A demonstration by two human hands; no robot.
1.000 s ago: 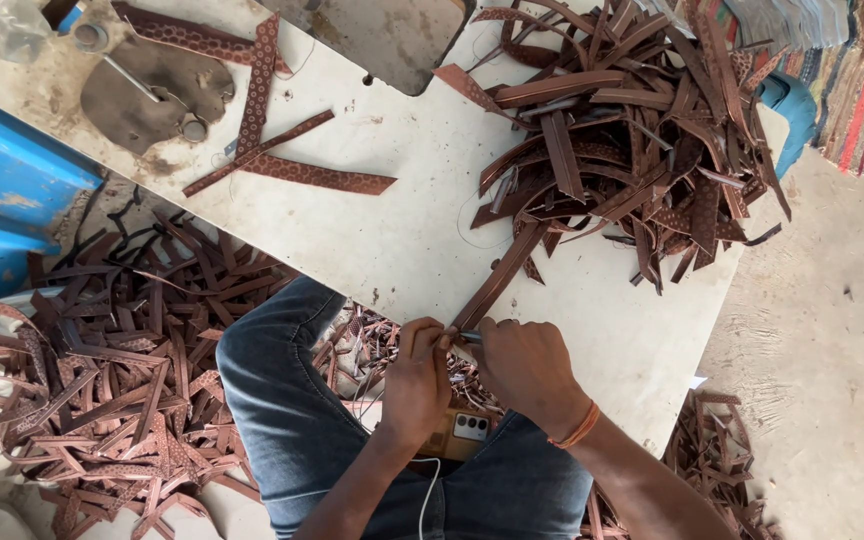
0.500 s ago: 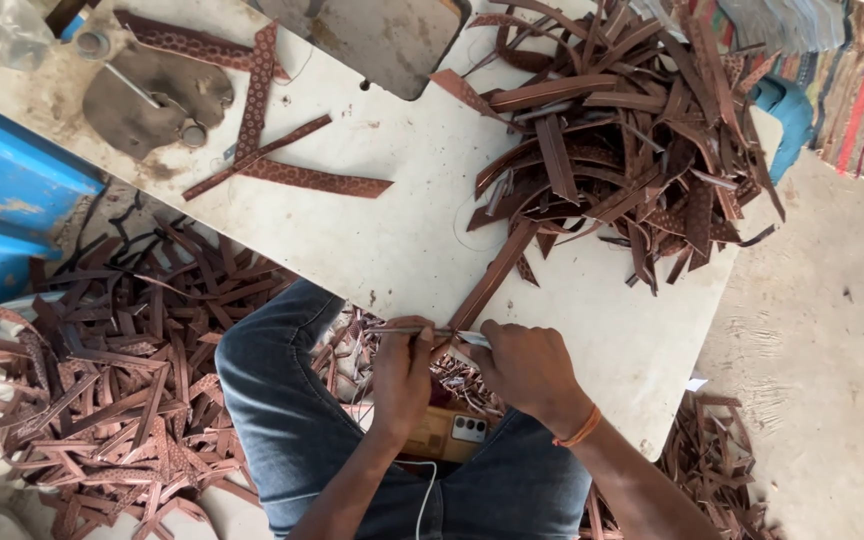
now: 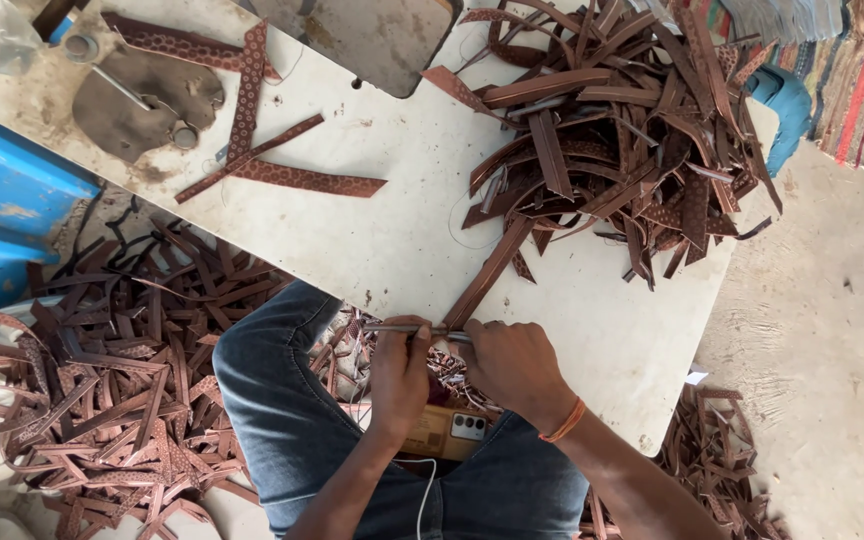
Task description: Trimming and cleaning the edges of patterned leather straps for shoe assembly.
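My left hand (image 3: 399,375) and my right hand (image 3: 512,362) are close together at the near edge of the white table (image 3: 382,240), above my lap. Both pinch a thin metal tool or strip (image 3: 417,329) lying level between them. A long brown leather strap (image 3: 487,275) runs from my right hand up toward a big heap of brown straps (image 3: 617,140) on the table's right side. An orange band circles my right wrist (image 3: 564,422). A phone (image 3: 447,432) rests on my jeans under the hands.
Loose patterned straps (image 3: 252,165) and a grey shoe-sole shape (image 3: 137,100) lie at the table's left. Piles of brown straps (image 3: 102,380) cover the floor left of my leg, and more lie at lower right (image 3: 712,450). A blue box (image 3: 2,210) stands at left.
My hands have shifted slightly up to the table edge, and the thin tool now lies level between them. The long strap stays in my right hand.
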